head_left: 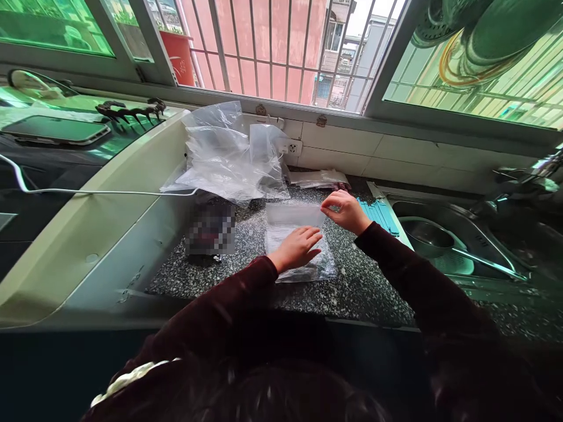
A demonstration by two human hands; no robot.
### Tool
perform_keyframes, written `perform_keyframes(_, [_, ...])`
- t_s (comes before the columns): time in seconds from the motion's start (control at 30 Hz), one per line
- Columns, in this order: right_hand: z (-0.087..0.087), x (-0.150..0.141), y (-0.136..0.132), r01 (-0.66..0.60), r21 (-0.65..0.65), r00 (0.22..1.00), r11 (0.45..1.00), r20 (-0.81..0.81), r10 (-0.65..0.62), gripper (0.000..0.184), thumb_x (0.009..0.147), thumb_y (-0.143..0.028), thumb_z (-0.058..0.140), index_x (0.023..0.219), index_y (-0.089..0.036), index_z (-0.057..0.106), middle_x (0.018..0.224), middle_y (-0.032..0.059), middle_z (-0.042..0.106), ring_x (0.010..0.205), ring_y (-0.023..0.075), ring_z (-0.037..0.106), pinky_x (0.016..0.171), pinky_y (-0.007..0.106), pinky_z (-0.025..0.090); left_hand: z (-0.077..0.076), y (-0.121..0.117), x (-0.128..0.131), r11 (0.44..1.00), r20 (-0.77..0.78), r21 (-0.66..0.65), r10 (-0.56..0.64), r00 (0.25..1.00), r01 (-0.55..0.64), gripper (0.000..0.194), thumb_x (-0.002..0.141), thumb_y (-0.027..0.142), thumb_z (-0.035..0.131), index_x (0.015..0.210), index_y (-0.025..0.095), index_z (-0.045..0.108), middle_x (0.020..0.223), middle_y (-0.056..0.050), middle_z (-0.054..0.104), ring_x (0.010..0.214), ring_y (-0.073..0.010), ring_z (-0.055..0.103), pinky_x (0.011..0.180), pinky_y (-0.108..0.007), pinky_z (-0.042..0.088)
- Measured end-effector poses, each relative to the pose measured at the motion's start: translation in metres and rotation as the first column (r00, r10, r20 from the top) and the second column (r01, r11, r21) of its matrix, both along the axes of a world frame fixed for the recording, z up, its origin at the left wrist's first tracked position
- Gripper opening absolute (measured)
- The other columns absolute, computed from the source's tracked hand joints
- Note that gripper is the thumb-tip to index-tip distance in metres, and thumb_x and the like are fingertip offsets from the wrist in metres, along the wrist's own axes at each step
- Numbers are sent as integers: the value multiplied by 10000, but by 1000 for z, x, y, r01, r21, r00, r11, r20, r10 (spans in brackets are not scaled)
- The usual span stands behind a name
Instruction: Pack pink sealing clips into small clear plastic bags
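A clear plastic bag (308, 271) lies flat on the speckled dark countertop in front of me, its frosted upper strip (290, 214) pointing to the window. Palm down, my left hand (295, 248) rests on the middle of this bag with its fingers stretched out. My right hand (346, 212) is closed in a pinch at the bag's upper right corner, thumb and forefinger together. Behind the bag is a heap of larger clear plastic bags (229, 158). A stack of flat, pale packets (319, 178) lies beside the heap, near the wall.
Thin blue strips (379, 217) lie right of my right hand, beside a sink (488, 234) holding a metal pan (424, 234). A blurred-out object (210, 230) is on the left. A white cable (109, 192) crosses to a wall socket (294, 147). A phone (57, 129) lies far left.
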State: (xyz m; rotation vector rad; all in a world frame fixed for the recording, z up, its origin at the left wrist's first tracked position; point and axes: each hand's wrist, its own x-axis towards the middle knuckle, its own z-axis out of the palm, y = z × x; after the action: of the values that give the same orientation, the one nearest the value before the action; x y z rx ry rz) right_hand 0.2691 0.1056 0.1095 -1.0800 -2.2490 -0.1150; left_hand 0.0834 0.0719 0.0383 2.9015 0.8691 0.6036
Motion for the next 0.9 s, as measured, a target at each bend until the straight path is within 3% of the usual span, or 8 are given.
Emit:
perform_keyframes(0.07, [0,1,-8,1,-8,1000,1000,12,-1,136,788,-233,567,666,-196,613,690,32,629,695,168,523,692,315,417,18,-6,-16,990,117,133,29,993,-44,348,890,334,407,1172,176,536,1217,-109,563,1151,-227,473,995,-394,348])
perform_keyframes(0.17, [0,3,-23,-11,-27,999,1000,31,12,154,812,-249,550,683,-203,621,722,36,632,718,171,517,694,319,426,40,-7,-43,942,241,237,179,954,-236,415,856,365,471,1238,206,488,1236,-107,535,1169,-278,427,1001,-473,307])
perform_keyframes(0.27, [-3,4,-38,-25,-18,999,1000,28,25,176,830,-254,532,688,-208,625,731,39,631,721,170,513,690,321,436,45,0,-63,920,226,244,254,941,-307,405,793,373,569,1156,193,555,1138,-107,584,1103,-286,459,945,-460,359])
perform_keyframes(0.37, [-11,7,-54,-28,14,999,1000,38,28,178,836,-244,528,690,-208,624,722,39,630,717,169,514,676,316,440,34,1,-71,933,172,245,227,959,-265,154,826,278,521,857,199,650,894,-61,646,967,-244,522,863,-409,406])
perform_keyframes(0.43, [-17,10,-65,-33,39,997,999,68,31,172,838,-228,523,699,-205,621,723,42,628,715,168,508,666,310,437,24,-3,-71,947,155,239,182,971,-216,197,845,216,474,743,198,641,828,-43,649,925,-221,531,831,-377,414])
perform_keyframes(0.7, [-46,14,-104,-33,53,983,998,182,23,170,850,-187,500,713,-193,601,700,41,612,688,152,467,652,288,397,-9,-25,-70,975,95,214,36,995,-55,140,829,189,503,773,182,631,852,-48,644,904,-202,528,818,-346,418])
perform_keyframes(0.9, [-64,13,-118,-29,16,975,999,220,24,180,856,-186,486,718,-194,601,699,38,608,679,148,456,647,288,378,-18,-31,-73,986,23,168,3,1000,-7,154,831,164,488,755,177,620,912,-52,647,916,-200,543,807,-338,427])
